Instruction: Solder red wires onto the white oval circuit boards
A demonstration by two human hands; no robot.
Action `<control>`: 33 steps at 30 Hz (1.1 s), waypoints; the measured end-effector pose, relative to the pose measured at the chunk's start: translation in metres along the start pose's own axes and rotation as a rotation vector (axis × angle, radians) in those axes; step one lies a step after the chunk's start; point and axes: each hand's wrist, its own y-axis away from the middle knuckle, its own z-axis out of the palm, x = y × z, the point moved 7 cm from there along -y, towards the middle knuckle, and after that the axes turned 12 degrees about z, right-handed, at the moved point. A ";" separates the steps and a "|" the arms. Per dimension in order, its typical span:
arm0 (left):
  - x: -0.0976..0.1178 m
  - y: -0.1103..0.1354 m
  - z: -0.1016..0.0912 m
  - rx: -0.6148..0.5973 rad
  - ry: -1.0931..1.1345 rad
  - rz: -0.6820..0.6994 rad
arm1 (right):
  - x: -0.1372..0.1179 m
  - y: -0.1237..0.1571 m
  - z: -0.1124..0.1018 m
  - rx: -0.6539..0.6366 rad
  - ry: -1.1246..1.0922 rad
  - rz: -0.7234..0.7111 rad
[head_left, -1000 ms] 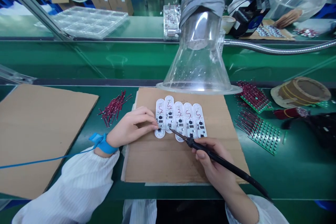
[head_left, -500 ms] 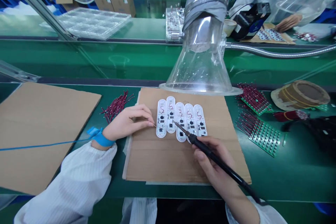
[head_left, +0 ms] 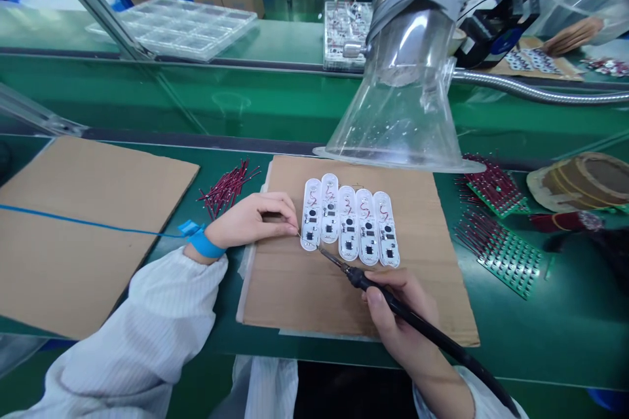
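Observation:
Several white oblong circuit boards [head_left: 348, 222] with rounded ends lie side by side on a cardboard sheet [head_left: 275, 301], short red wires across their upper halves. My right hand [head_left: 400, 314] grips a black soldering iron [head_left: 361, 279] like a pen. Its tip is at the lower right edge of the leftmost board [head_left: 310, 215]; whether it touches cannot be made out. At that board's left side, my left hand [head_left: 260, 217] pinches a thin piece of solder wire [head_left: 299, 234], mostly hidden by the fingers. A blue strap [head_left: 206, 243] circles my left wrist.
A clear extraction funnel [head_left: 393, 111] hangs over the cardboard's back edge. Loose red wires [head_left: 228, 188] lie left, near another cardboard sheet [head_left: 93, 229]. Green boards with red wires [head_left: 511, 262] and a tape-wrapped round container [head_left: 580, 180] stand right. Across the bench shows another person's hand [head_left: 572, 36].
The soldering iron's tip has moved down and left, from the second board to the lower end of the leftmost one. My left hand keeps its pinch beside that board. The view has shifted slightly.

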 end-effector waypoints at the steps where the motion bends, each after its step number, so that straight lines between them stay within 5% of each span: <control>1: 0.000 0.000 0.000 0.002 -0.001 0.002 | 0.000 0.000 0.001 -0.005 0.001 0.002; 33: -0.004 -0.001 0.003 -0.033 0.001 -0.028 | 0.002 -0.002 0.007 -0.066 0.025 -0.007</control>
